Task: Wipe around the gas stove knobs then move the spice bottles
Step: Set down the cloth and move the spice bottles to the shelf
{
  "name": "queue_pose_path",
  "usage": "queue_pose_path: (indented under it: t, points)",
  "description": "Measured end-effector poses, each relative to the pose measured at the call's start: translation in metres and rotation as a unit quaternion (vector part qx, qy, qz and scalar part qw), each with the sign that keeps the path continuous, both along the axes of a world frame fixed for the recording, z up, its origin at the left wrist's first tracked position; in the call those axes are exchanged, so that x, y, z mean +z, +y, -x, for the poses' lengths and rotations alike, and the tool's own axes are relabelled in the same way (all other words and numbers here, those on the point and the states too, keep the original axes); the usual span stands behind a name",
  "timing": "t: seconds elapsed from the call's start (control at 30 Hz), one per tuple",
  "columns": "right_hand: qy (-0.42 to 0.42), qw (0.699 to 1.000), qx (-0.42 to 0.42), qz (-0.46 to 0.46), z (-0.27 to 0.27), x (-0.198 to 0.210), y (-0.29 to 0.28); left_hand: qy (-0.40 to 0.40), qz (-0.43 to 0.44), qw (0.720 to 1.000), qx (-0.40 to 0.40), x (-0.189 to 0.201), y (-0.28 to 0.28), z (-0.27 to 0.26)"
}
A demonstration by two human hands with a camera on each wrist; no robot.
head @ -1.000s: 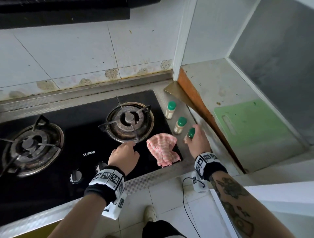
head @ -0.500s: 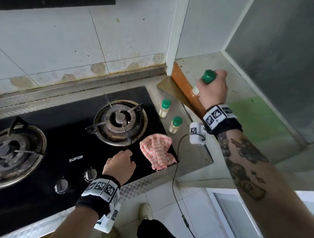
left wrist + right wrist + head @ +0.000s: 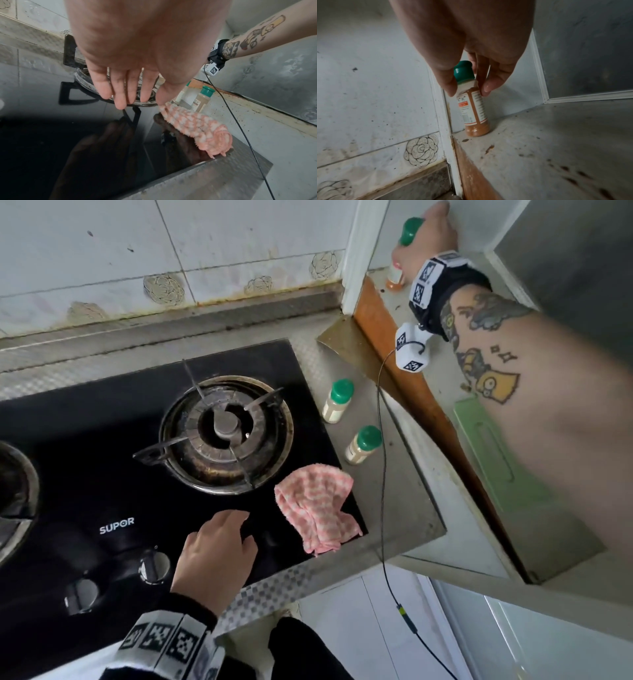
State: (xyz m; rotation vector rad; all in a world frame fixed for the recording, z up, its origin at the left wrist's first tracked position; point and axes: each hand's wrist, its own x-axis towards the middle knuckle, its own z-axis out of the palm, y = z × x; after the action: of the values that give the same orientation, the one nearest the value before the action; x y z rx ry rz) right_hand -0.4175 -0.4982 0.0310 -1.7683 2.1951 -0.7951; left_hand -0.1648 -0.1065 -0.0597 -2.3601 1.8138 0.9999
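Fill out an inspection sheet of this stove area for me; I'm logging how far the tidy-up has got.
Surface: glossy black glass gas hob set in a steel counter; grey stone ledge to its right, stained with dark spots.
Job's things: two metal knobs at the hob's front edge; two green-capped bottles of pale spice standing beside the hob; green-capped bottle of orange spice upright in the ledge corner.
Clutter: crumpled pink checked cloth on the hob; green cutting board on the ledge.
Grippers: left hand open over the hob, holding nothing; right hand pinches the orange bottle below its cap.
Cables: thin black cable hanging from the right wrist.
Surroundings: white tiled wall, grimy along the base.
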Motion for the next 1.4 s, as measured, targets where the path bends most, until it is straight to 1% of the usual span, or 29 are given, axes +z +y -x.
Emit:
queue_pose_path:
  t: [0.1,0.23,0.37,0.47,0.53,0.63,0.7,0.83,0.87,0.93,1.03,1.13,1.2,1.3,1.4]
  points:
    - [0.018,1.000,0.008,-0.003,0.000,-0.007,-0.012,-0.004,-0.006,1.000,0.008,-0.005,-0.002,-0.001]
    - [0.021,1.000,-0.004,-0.012,0.002,-0.010,-0.014,-0.016,-0.013,1.000,0.003,-0.012,-0.004,-0.005]
    - [-0.029,0.998,-0.032,-0.035,0.000,-0.010,-0.005,-0.035,-0.018,0.999,-0.015,-0.011,-0.009,-0.007]
    - [-0.049,0.997,-0.065,-0.005,-0.006,-0.002,0.017,-0.041,-0.032,0.998,-0.040,-0.005,-0.012,-0.008]
    - [-0.037,0.996,-0.080,0.009,-0.011,0.002,0.040,-0.032,-0.041,0.998,-0.042,0.000,-0.014,-0.008]
    - [-0.029,0.997,-0.068,0.027,-0.023,0.007,0.090,-0.034,-0.052,0.997,-0.050,0.004,-0.014,-0.009]
    - [-0.043,0.999,-0.029,0.000,-0.028,0.006,0.130,-0.042,-0.052,0.995,-0.071,0.003,-0.013,-0.011]
    - [-0.065,0.988,0.051,-0.129,-0.028,-0.009,0.201,-0.045,-0.039,0.994,-0.095,-0.002,-0.010,-0.015]
    - [-0.055,0.983,0.069,-0.161,-0.028,-0.015,0.213,-0.045,-0.035,0.993,-0.099,-0.002,-0.010,-0.016]
    - [-0.007,0.972,0.100,-0.214,-0.029,-0.032,0.232,-0.048,-0.031,0.993,-0.104,-0.003,-0.010,-0.017]
    - [0.062,0.958,0.117,-0.255,-0.028,-0.060,0.250,-0.055,-0.027,0.991,-0.116,-0.003,-0.012,-0.018]
    - [0.093,0.960,0.111,-0.238,-0.028,-0.072,0.257,-0.063,-0.025,0.990,-0.123,-0.003,-0.015,-0.018]
    - [0.094,0.966,0.104,-0.215,-0.026,-0.066,0.254,-0.065,-0.025,0.990,-0.123,-0.004,-0.016,-0.017]
    - [0.062,0.988,0.057,-0.133,-0.019,-0.038,0.234,-0.066,-0.021,0.991,-0.117,-0.004,-0.019,-0.015]
    - [-0.012,0.998,-0.017,-0.061,-0.009,-0.002,0.190,-0.070,-0.014,0.991,-0.113,-0.001,-0.021,-0.013]
